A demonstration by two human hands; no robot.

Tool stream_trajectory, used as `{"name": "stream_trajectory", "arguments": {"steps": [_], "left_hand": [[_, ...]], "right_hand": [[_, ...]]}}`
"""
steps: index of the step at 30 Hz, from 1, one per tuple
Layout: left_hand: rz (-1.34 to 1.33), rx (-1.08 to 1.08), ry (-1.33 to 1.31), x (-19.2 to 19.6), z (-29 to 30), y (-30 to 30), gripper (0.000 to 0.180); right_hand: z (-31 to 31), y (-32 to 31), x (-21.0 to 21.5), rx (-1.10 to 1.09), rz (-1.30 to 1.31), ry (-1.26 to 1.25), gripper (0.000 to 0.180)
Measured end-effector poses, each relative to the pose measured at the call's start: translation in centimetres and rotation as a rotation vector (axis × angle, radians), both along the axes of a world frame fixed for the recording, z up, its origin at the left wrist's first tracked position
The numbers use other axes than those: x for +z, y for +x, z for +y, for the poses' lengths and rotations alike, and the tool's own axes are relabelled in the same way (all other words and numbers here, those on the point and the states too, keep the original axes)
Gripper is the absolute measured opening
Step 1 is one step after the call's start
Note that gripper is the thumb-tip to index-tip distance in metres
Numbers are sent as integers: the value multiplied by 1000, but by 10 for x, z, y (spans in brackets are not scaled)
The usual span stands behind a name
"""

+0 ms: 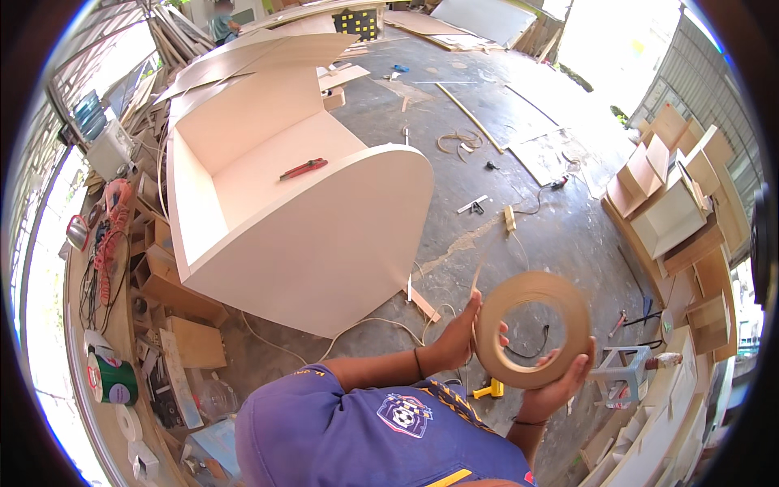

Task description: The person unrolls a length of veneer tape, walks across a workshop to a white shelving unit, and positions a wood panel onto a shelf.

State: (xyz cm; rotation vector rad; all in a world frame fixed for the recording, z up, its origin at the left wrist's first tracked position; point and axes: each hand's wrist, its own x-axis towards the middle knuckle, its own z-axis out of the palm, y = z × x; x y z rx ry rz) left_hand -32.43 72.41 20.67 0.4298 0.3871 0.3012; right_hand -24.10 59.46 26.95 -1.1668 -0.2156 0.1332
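A large tan roll of edge-banding tape (568, 304) is held up in front of my chest. My right hand (560, 390) grips it from below at its lower right rim. My left hand (466, 333) holds its left side, fingers curled at the inner hole. A thin strip of tape runs up from the roll toward the floor beyond. Straight ahead stands a pale curved-front cabinet (324, 235) with a red utility knife (303, 169) lying on its inner shelf.
Small open wooden boxes (673, 211) are stacked at the right. A cluttered bench (114, 325) with cables, tins and tape rolls runs along the left. Board sheets, offcuts, tools and a cord lie on the concrete floor (503, 138). A person stands far back left (221, 20).
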Motion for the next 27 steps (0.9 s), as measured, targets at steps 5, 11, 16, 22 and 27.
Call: {"name": "stream_trajectory", "arguments": {"steps": [5,11,16,22,27], "left_hand": [[168,99,231,-22,5,15,56],[246,130,453,-11,1,37,56],[333,-73,601,-7,-18,83,58],[387,-69,472,-39,-39,137,56],[323,-21,574,-37,-39,170,59]], "right_hand": [[-4,4,-23,125,5,-19,38],[-37,54,-46,306,34,-16,39],[-67,96,-47,233,41,-162,37],[-95,135,-74,209,107,-186,32],[-105,176,-93,256,91,-254,31]]}}
